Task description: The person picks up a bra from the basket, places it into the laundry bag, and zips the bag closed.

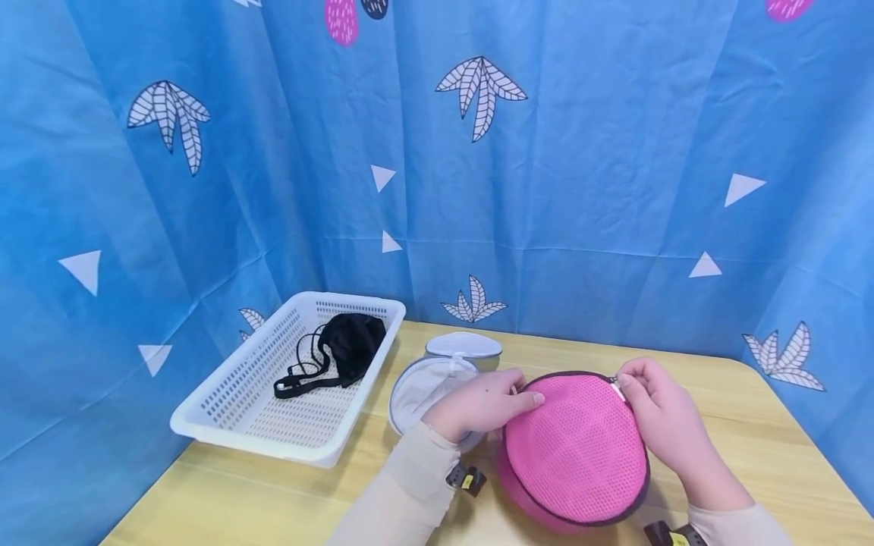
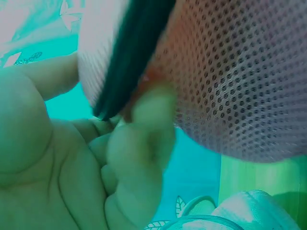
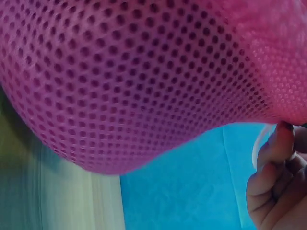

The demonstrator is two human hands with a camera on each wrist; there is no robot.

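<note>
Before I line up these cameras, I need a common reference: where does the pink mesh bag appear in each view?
Head: the pink mesh bag is low, right of centre.
Left wrist: bag fills the upper middle and right.
Right wrist: bag spans the top, bulging lower at left.
Shared landmark: the blue curtain, showing in all three.

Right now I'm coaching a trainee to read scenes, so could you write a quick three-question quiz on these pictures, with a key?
1. True or false: the black fabric item with a strap lies inside the white rectangular plastic basket.
2. What do the person's left hand and right hand both hold?
3. In the head view, which lies between the basket and that held thing?
A) a red ceramic cup
B) a white fabric item with bluish edging
C) a green paper book

Key:
1. True
2. A round pink mesh bag with dark trim
3. B
</note>
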